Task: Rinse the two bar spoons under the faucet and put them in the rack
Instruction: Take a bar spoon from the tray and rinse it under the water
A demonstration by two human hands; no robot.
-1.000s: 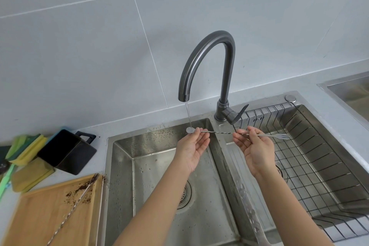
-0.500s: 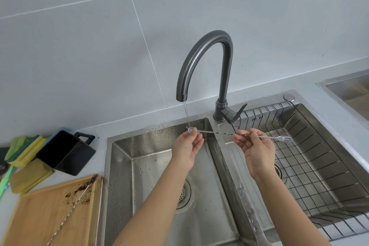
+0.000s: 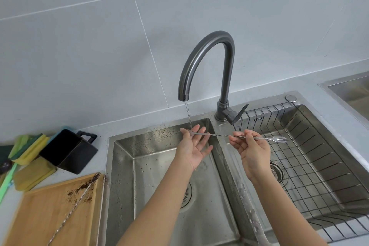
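One bar spoon (image 3: 229, 136) lies level, pinched mid-shaft in the right hand (image 3: 252, 150) so its bowl meets the faucet (image 3: 207, 62) stream over the flat, fingers-spread left hand (image 3: 195, 146); the second spoon (image 3: 73, 208) waits unrinsed on the cutting board (image 3: 46, 213).

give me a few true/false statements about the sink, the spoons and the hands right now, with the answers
1. Water is running from the faucet. True.
2. The right hand pinches the bar spoon by its handle. True.
3. The left hand is clenched in a fist. False: its fingers are spread open, under the spoon's bowl end in the stream.
4. The second bar spoon already sits in the rack. False: it lies on the wooden board left of the sink, among brown crumbs.
5. The wire rack sits in the right basin. True.
6. The held spoon's forked end points left. False: it points right, over the rack.
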